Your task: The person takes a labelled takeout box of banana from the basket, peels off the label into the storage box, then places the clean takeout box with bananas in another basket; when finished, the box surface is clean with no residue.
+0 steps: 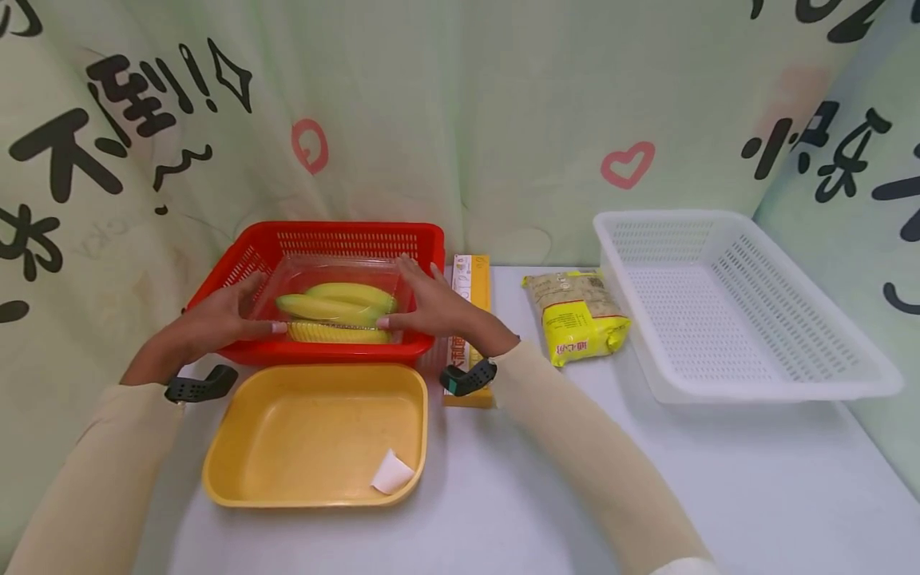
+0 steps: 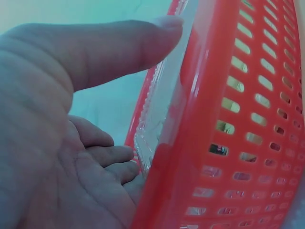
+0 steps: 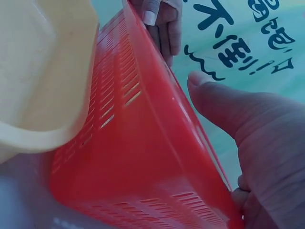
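Note:
A clear plastic box (image 1: pixel 287 279) with yellow-green bananas (image 1: pixel 338 303) in it sits inside a red slotted basket (image 1: pixel 244 351). At its front lies a yellow, ribbed-looking strip (image 1: pixel 338 332); I cannot tell what it is. My left hand (image 1: pixel 216 315) is at the box's left side, thumb stretched over the front; in the left wrist view its fingers (image 2: pixel 112 155) meet the clear edge (image 2: pixel 152 138). At the right side my right hand (image 1: pixel 434 303) has its fingers spread over the box's edge and its thumb toward the front. In the right wrist view the basket rim hides most right fingers.
In front of the basket stands a yellow tub (image 1: pixel 309 431) holding a white paper piece (image 1: pixel 392 473). An orange-and-white carton (image 1: pixel 471 279) lies under my right wrist. Farther right are a yellow-and-brown packet (image 1: pixel 578 315) and a white slotted basket (image 1: pixel 762 383). A printed curtain (image 1: pixel 503 120) hangs behind.

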`<action>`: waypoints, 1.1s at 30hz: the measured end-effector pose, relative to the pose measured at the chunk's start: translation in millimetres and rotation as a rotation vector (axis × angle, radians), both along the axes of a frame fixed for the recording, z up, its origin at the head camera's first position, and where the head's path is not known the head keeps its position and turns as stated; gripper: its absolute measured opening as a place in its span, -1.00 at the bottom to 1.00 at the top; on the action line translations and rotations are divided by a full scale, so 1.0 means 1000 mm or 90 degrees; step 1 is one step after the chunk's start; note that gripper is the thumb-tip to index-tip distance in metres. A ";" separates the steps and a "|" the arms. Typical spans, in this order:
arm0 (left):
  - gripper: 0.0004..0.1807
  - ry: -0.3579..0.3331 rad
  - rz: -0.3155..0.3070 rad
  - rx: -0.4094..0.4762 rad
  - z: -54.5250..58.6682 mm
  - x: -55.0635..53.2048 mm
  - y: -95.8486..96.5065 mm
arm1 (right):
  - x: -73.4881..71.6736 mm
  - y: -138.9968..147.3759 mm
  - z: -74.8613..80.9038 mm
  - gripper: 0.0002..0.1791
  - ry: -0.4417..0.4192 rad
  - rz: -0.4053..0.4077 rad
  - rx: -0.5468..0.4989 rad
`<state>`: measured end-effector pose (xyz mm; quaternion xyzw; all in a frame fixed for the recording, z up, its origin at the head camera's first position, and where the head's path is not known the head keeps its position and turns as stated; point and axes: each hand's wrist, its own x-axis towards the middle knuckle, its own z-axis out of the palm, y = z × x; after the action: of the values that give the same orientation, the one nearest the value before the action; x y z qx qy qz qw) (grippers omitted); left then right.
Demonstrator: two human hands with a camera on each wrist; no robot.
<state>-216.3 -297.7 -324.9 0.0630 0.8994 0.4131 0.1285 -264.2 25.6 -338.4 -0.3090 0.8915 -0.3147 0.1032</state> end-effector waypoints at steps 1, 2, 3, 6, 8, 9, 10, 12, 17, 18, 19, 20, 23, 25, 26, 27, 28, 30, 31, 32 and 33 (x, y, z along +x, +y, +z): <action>0.16 0.005 -0.005 0.001 0.000 0.001 0.000 | 0.000 0.001 -0.001 0.16 -0.003 0.000 -0.005; 0.16 0.009 -0.009 0.001 0.000 0.001 0.001 | 0.001 0.002 -0.001 0.16 -0.007 -0.002 -0.010; 0.15 0.017 -0.015 -0.001 0.000 0.002 0.001 | 0.001 0.003 -0.001 0.17 -0.010 -0.002 -0.016; 0.06 0.047 -0.035 -0.001 0.000 0.002 0.007 | 0.002 0.006 0.001 0.16 -0.011 0.000 -0.024; 0.01 0.063 -0.043 -0.002 0.001 0.002 0.012 | 0.003 0.008 0.003 0.15 -0.015 -0.002 -0.029; -0.01 0.072 -0.046 -0.006 0.001 0.001 0.016 | 0.003 0.009 0.004 0.15 -0.020 -0.004 -0.033; -0.02 0.081 -0.047 -0.012 0.001 0.001 0.019 | 0.004 0.010 0.005 0.15 -0.027 -0.007 -0.040; -0.04 0.104 -0.050 -0.027 0.002 -0.001 0.025 | 0.004 0.011 0.007 0.14 -0.041 -0.012 -0.052; 0.00 0.158 -0.047 -0.082 0.007 -0.002 0.039 | 0.006 0.017 0.011 0.12 -0.061 -0.021 -0.072; 0.03 0.158 -0.046 -0.091 0.009 -0.002 0.043 | 0.006 0.018 0.012 0.11 -0.061 -0.022 -0.073; 0.06 0.153 -0.041 -0.100 0.010 -0.002 0.045 | 0.006 0.020 0.012 0.11 -0.061 -0.022 -0.076; 0.09 0.147 -0.038 -0.107 0.011 -0.003 0.048 | 0.006 0.021 0.013 0.10 -0.061 -0.024 -0.081; 0.13 0.123 -0.025 -0.129 0.015 -0.004 0.056 | 0.006 0.026 0.015 0.08 -0.057 -0.023 -0.093; 0.13 0.113 -0.021 -0.139 0.016 -0.005 0.060 | 0.006 0.030 0.016 0.06 -0.053 -0.024 -0.097; 0.13 0.111 -0.022 -0.143 0.017 -0.006 0.062 | 0.006 0.032 0.017 0.05 -0.052 -0.026 -0.099; 0.11 0.111 -0.024 -0.145 0.017 -0.006 0.064 | 0.006 0.035 0.017 0.04 -0.049 -0.029 -0.098; 0.10 0.110 -0.028 -0.146 0.018 -0.007 0.066 | 0.006 0.037 0.018 0.04 -0.047 -0.033 -0.097; 0.10 0.111 -0.029 -0.145 0.018 -0.007 0.069 | 0.005 0.044 0.019 0.01 -0.045 -0.043 -0.092; 0.10 0.112 -0.029 -0.142 0.018 -0.008 0.071 | 0.005 0.047 0.019 0.00 -0.042 -0.046 -0.094; 0.11 0.114 -0.030 -0.138 0.018 -0.008 0.073 | 0.005 0.051 0.020 -0.01 -0.042 -0.051 -0.092; 0.11 0.116 -0.030 -0.134 0.019 -0.009 0.075 | 0.004 0.055 0.021 -0.03 -0.040 -0.053 -0.093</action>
<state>-224.8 -223.1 -306.2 0.1074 0.9440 0.3058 0.0620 -260.0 80.7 -317.2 -0.2682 0.8746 -0.3923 0.0955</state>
